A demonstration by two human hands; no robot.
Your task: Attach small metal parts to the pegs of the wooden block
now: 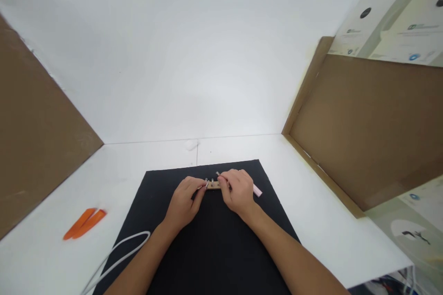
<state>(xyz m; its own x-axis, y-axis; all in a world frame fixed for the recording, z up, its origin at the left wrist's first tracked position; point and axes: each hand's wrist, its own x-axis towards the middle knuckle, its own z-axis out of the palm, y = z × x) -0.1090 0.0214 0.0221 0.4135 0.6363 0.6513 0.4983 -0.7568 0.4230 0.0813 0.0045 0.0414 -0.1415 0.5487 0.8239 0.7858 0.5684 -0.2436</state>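
Observation:
A narrow wooden strip (213, 185) with several small metal pins standing on it lies across the middle of a black mat (214, 258). My left hand (182, 203) pinches the strip's left end between thumb and fingers. My right hand (237, 192) grips a slim tool with a pink end (257, 190) sticking out past the hand, and a small metal tip (218, 174) shows beyond the fingers. The hands nearly meet above the strip, and they hide part of it and most of the tool.
Two orange plastic pry tools (85, 223) lie on the white table left of the mat. A white cable (119, 253) loops over the mat's left edge. Cardboard panels (367, 133) stand on the right, with another (34, 133) on the left, before a white wall.

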